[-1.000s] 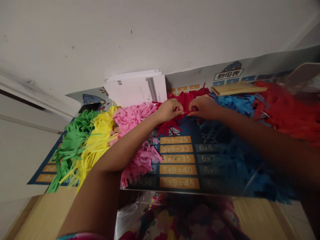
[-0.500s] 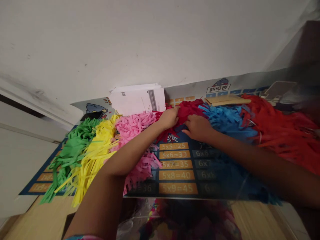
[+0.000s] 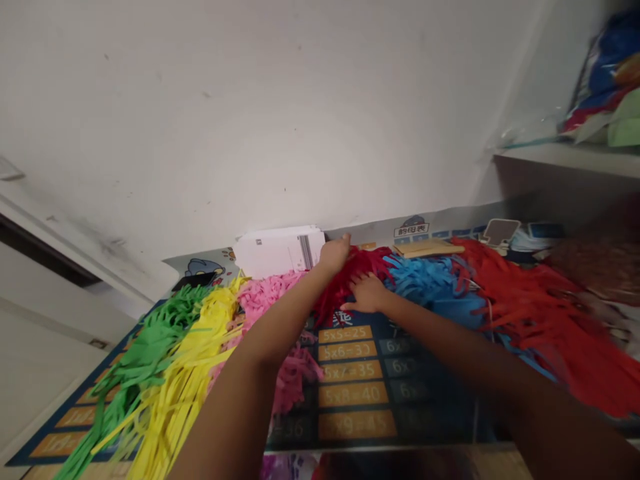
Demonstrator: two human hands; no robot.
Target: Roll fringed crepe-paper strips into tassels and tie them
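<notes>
A small dark red bunch of fringed paper strips [image 3: 355, 270] lies at the back of the table between the pink and blue piles. My left hand [image 3: 334, 254] rests on its far left end, fingers curled over the strips. Lower down, my right hand [image 3: 369, 295] lies flat on the same bunch, pressing the near side with fingers together. Both forearms reach in from the bottom of the view. Under the bunch lies a dark blue multiplication chart mat [image 3: 357, 383].
Piles of cut paper strips run across the mat: green [image 3: 137, 347], yellow [image 3: 193, 360], pink [image 3: 273, 313], blue [image 3: 430, 283] and a large red one [image 3: 540, 313]. White boxes [image 3: 277, 250] stand against the wall. A flat wooden piece [image 3: 427, 248] lies behind the blue pile. A shelf is at the right.
The view has tilted upward and both hands have moved from pinching the red bunch together at its middle to pressing it down farther back, the left hand nearer the wall.
</notes>
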